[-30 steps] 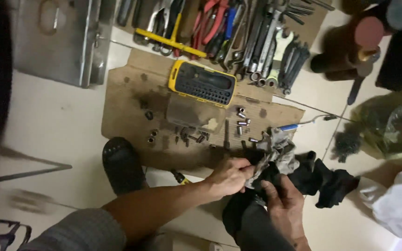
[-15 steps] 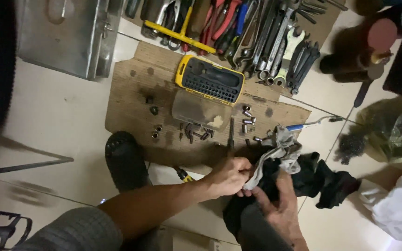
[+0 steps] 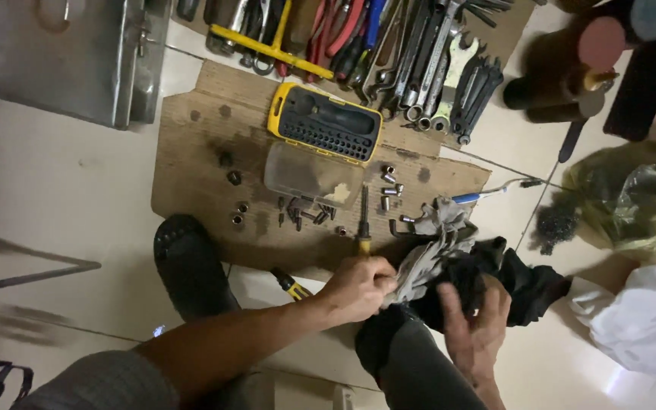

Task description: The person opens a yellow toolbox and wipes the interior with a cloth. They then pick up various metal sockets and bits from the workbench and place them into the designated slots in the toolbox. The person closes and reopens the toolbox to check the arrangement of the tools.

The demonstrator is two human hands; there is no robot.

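Observation:
My left hand is closed around the end of a grey rag and something inside it, just below a screwdriver with a yellow handle. My right hand presses fingers spread onto a black cloth bunched beside the rag. What the rag wraps is hidden. Both hands work at the near edge of a brown cardboard sheet on the floor.
A yellow bit case with a clear lid, loose sockets and bits lie on the cardboard. Wrenches and pliers line the far side. A metal box stands far left, a black shoe near, plastic bags right.
The view has shifted so the cardboard and tools sit lower in the picture. My left hand has pulled the grey rag slightly toward me; my right hand has spread over the black cloth.

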